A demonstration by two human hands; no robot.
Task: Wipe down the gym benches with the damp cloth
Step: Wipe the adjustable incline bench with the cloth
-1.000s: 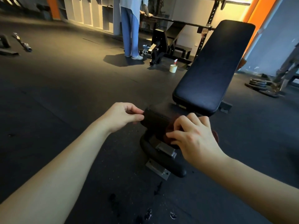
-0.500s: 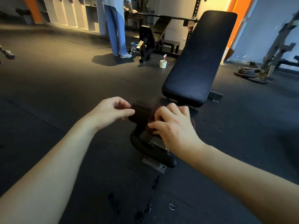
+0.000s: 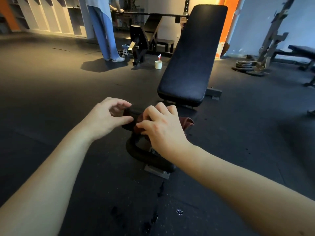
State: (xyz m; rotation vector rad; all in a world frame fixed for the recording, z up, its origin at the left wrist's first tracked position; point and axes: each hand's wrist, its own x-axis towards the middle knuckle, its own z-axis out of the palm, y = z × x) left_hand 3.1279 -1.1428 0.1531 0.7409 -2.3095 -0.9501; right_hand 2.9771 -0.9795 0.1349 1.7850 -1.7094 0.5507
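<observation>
- The left end of the bench's black foam roller is held between the curled thumb and forefinger of the left hand.
- The dark red cloth is bunched on the roller, gripped under the curled fingers of the right hand.
- A spray bottle is stood on the floor.
- The inclined backrest is raised just beyond the hands.
- Weight plates are stacked far right.

Dark rubber floor, wet spots up close. Cubbies back left, orange pillar, blue-grey wall right. Rack in warm light, person beside it. Bottle, plates on floor.
</observation>
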